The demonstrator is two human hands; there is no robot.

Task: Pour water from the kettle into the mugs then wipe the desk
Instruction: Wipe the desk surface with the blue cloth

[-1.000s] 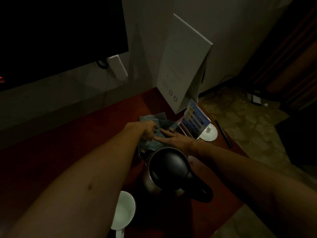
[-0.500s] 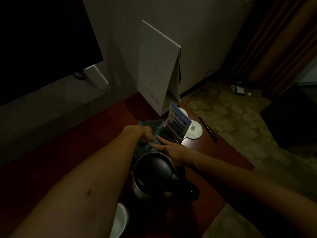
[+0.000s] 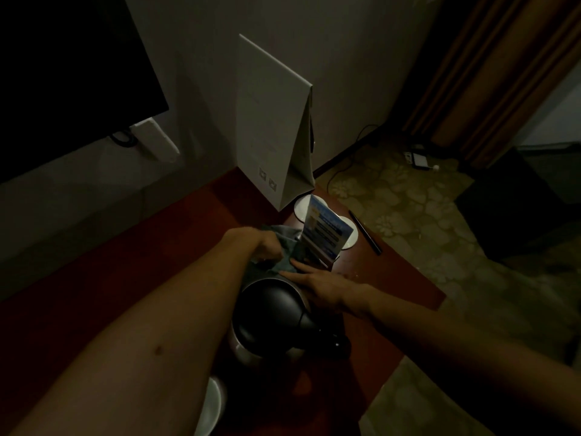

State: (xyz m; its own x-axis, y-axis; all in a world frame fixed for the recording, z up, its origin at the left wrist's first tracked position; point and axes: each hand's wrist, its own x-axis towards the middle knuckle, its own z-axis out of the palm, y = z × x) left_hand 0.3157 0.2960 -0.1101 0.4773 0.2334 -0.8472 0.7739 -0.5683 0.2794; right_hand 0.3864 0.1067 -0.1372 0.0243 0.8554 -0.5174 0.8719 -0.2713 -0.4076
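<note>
Beyond the kettle (image 3: 273, 316), the left hand (image 3: 267, 245) has its fingers curled into a bunch of the teal cloth (image 3: 284, 247), gripping it against the dark red bench (image 3: 132, 272). The right hand (image 3: 320, 283) lies just right of the kettle's rim with its fingers (image 3: 298, 265) stretched out nearly straight, their tips pressing flat on the near edge of the same cloth. The kettle stands upright on the bench with its black lid closed, so what it holds cannot be seen. Near of the kettle, a white mug (image 3: 210, 407) sits mostly hidden by the left forearm; its contents cannot be told. Beyond the cloth a blue printed card (image 3: 325, 232) stands in front of white saucers (image 3: 349, 234).
</note>
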